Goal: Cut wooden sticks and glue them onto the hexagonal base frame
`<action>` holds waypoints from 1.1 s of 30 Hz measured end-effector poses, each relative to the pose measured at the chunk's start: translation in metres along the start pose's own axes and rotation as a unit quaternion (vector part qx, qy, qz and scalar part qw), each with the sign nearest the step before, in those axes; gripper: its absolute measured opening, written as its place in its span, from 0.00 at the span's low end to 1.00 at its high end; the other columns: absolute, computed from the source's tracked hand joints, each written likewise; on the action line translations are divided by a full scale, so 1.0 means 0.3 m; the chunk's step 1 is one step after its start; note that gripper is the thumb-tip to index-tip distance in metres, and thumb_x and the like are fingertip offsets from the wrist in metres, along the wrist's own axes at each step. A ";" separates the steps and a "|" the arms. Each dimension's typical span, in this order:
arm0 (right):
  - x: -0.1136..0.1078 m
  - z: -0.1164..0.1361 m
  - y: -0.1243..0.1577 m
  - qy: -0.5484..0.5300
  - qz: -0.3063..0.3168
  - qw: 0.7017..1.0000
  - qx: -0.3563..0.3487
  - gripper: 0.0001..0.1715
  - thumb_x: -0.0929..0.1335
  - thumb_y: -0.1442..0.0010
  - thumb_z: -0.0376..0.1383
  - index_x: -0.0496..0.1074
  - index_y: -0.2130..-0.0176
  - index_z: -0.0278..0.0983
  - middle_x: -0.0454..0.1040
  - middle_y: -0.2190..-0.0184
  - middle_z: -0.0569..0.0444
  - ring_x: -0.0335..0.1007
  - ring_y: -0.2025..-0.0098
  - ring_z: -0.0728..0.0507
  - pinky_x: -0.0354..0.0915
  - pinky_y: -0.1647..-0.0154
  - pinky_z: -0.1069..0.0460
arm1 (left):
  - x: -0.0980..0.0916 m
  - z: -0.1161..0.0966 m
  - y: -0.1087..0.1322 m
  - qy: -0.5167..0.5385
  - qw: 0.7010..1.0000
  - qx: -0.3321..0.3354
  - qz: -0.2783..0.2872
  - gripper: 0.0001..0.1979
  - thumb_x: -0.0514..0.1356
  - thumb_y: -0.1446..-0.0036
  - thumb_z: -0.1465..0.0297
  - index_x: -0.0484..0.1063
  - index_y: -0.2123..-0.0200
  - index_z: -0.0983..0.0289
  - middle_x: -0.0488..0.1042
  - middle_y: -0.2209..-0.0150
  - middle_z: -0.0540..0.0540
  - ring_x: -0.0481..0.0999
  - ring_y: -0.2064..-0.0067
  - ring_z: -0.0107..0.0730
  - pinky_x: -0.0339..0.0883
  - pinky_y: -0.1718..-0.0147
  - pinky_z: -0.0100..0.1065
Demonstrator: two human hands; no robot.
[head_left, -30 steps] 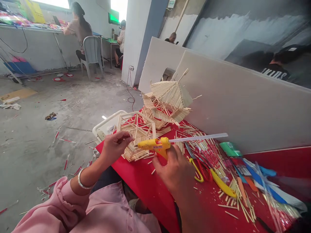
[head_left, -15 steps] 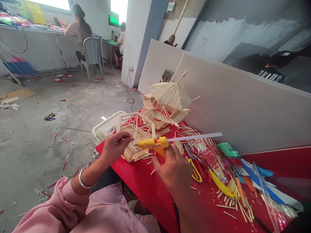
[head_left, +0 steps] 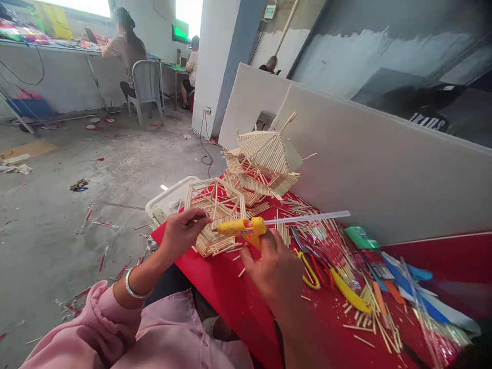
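My right hand (head_left: 274,271) is wrapped round the grip of a yellow hot glue gun (head_left: 234,227), whose nozzle points left. A long translucent glue stick (head_left: 307,218) runs out of the gun's back end. Close to the nozzle, my left hand (head_left: 184,231) is closed in a pinch; what sits between thumb and fingers is too small to make out. Below and behind both hands stands an open many-sided frame of thin wooden sticks (head_left: 242,205), partly hidden by the left hand and the gun. Farther back is a roofed stick model (head_left: 265,151).
Loose sticks (head_left: 307,205), yellow-handled scissors (head_left: 309,274), a yellow-handled tool (head_left: 349,292) and a green roll (head_left: 361,237) lie on the red tabletop (head_left: 230,287). Pale boards (head_left: 365,169) stand along the far side. A white tray (head_left: 154,205) is at left. Other people sit farther off.
The glue gun and both hands hold nearly the same place. Behind the boards, a person in dark clothes has shifted slightly.
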State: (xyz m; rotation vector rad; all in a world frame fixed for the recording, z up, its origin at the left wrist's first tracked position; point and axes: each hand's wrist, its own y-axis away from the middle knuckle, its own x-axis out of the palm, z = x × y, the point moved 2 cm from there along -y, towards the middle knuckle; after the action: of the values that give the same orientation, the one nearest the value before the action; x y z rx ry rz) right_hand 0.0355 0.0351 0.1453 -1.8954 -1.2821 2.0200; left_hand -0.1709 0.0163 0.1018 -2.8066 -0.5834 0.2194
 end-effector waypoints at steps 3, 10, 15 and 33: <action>0.002 -0.002 0.001 -0.006 0.007 1.000 0.000 0.15 0.64 0.42 0.38 0.70 0.57 0.33 0.73 0.69 0.50 0.69 0.72 0.45 0.56 0.76 0.52 | 0.000 0.000 0.000 0.000 1.000 0.001 -0.005 0.08 0.64 0.47 0.65 0.73 0.73 0.64 0.71 0.80 0.47 0.61 0.84 0.19 0.53 0.87 0.24; 0.013 0.000 0.007 -0.015 -0.004 1.000 0.015 0.13 0.63 0.42 0.37 0.70 0.59 0.34 0.72 0.69 0.51 0.68 0.72 0.45 0.54 0.76 0.52 | 0.002 -0.001 -0.001 0.000 1.000 0.008 -0.002 0.07 0.64 0.47 0.66 0.73 0.73 0.63 0.72 0.80 0.47 0.62 0.84 0.19 0.53 0.87 0.24; 0.013 0.001 0.006 -0.006 -0.013 1.000 0.009 0.11 0.64 0.43 0.36 0.70 0.61 0.34 0.73 0.69 0.51 0.68 0.73 0.46 0.54 0.76 0.52 | 0.003 0.003 0.000 0.002 1.000 0.008 -0.003 0.07 0.64 0.47 0.66 0.73 0.73 0.63 0.72 0.80 0.47 0.62 0.84 0.19 0.53 0.87 0.24; 0.008 0.003 0.003 -0.003 -0.023 1.000 0.010 0.14 0.63 0.42 0.37 0.70 0.58 0.32 0.76 0.66 0.47 0.70 0.73 0.45 0.55 0.76 0.52 | 0.001 0.000 0.002 -0.012 1.000 -0.009 0.013 0.08 0.63 0.47 0.66 0.72 0.74 0.64 0.68 0.81 0.46 0.60 0.83 0.19 0.52 0.85 0.24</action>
State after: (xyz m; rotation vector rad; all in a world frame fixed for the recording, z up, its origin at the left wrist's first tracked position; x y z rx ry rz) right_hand 0.0346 0.0355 0.1428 -1.8368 -1.2902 2.0097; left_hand -0.1704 0.0158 0.1016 -2.8337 -0.5567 0.2538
